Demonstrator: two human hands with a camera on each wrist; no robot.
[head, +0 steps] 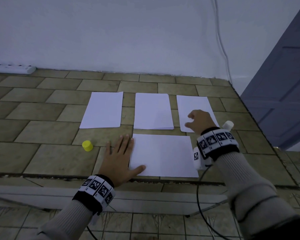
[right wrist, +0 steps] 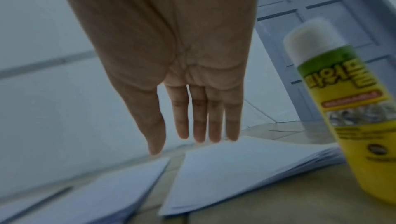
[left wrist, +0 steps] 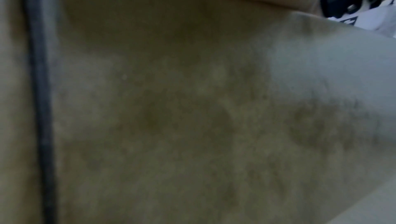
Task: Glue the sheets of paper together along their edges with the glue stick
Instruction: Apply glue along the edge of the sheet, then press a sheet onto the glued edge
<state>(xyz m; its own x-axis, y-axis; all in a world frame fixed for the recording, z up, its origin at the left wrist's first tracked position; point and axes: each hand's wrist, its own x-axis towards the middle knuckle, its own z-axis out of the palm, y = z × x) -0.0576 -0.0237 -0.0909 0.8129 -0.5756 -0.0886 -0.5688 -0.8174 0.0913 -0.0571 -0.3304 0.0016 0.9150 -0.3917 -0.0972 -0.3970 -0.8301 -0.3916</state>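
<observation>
Three stacks of white paper lie in a row: the left stack (head: 101,110), the middle stack (head: 153,111) and the right stack (head: 194,105). In front of them lies a wider white sheet (head: 164,155). My left hand (head: 119,156) is flat on the table at that sheet's left edge, thumb on the paper. My right hand (head: 198,121) hovers over the right stack, holding nothing, and in the right wrist view its fingers (right wrist: 198,117) are straight. The yellow glue stick (right wrist: 347,109) stands uncapped by my right wrist, its white tip (head: 228,125) showing. Its yellow cap (head: 87,145) sits left of my left hand.
The tiled tabletop (head: 42,118) reaches to a white wall. A white power strip (head: 12,68) lies at the back left. A grey-blue door (head: 284,84) stands right of the table's right edge. A black cable (head: 200,205) hangs from my right wrist.
</observation>
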